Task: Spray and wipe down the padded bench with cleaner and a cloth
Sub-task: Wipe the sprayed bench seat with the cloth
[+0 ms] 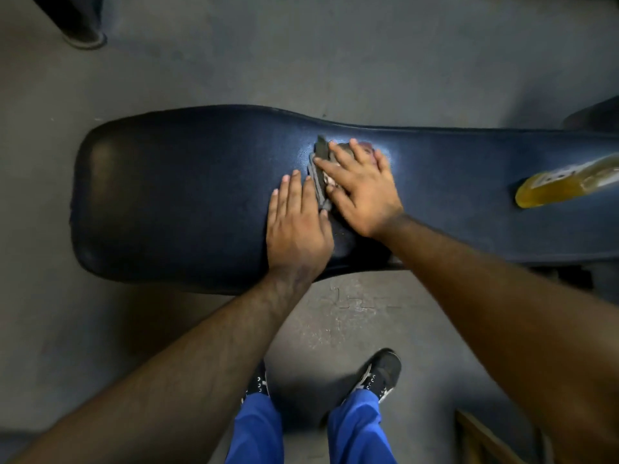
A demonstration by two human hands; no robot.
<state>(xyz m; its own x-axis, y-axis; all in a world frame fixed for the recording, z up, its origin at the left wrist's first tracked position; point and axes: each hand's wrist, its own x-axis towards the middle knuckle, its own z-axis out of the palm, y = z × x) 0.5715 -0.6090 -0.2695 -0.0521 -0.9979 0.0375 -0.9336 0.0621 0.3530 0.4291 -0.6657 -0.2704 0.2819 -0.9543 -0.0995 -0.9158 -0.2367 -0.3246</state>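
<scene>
A dark blue padded bench (pixel 174 195) runs across the middle of the head view, its wide rounded end at the left. A grey cloth (pixel 320 172) lies on the pad near its centre. My right hand (pixel 360 190) presses flat on the cloth with fingers spread and covers most of it. My left hand (pixel 296 226) rests flat on the pad just left of the cloth, its fingers straight and its thumb side against the cloth's edge. A bottle of yellow cleaner (pixel 566 184) lies on its side on the bench at the right.
Grey rubber floor (pixel 335 55) surrounds the bench. My feet in dark shoes (pixel 383 371) and blue trousers stand just in front of it. A dark machine foot (pixel 83 36) sits at the top left. A wooden piece (pixel 482 437) shows at the bottom right.
</scene>
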